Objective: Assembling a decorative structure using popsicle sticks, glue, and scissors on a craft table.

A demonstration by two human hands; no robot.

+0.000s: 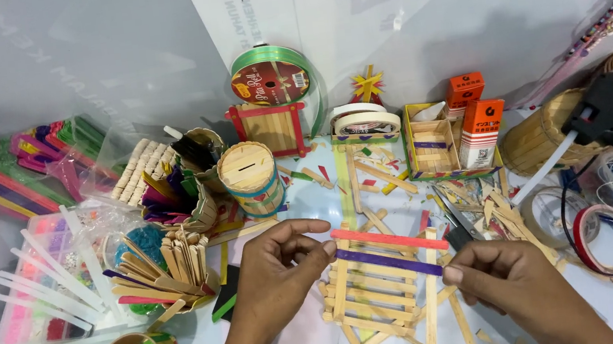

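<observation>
A small ladder-like frame of plain craft sticks (374, 293) lies on the white table in front of me. A red stick (388, 238) and a purple stick (388, 261) lie across its top end. My left hand (277, 274) pinches the left end of these coloured sticks between thumb and forefinger. My right hand (515, 286) grips the right end of the purple stick at the frame's right rail.
A black glue gun (609, 120) rests at the right beside tape rolls (603, 235). Loose craft sticks (165, 269), a stick-covered cylinder (250, 178), a green ribbon spool (272, 78), orange boxes (478, 129), scissors (451, 224) and glue rods (37, 282) crowd the table.
</observation>
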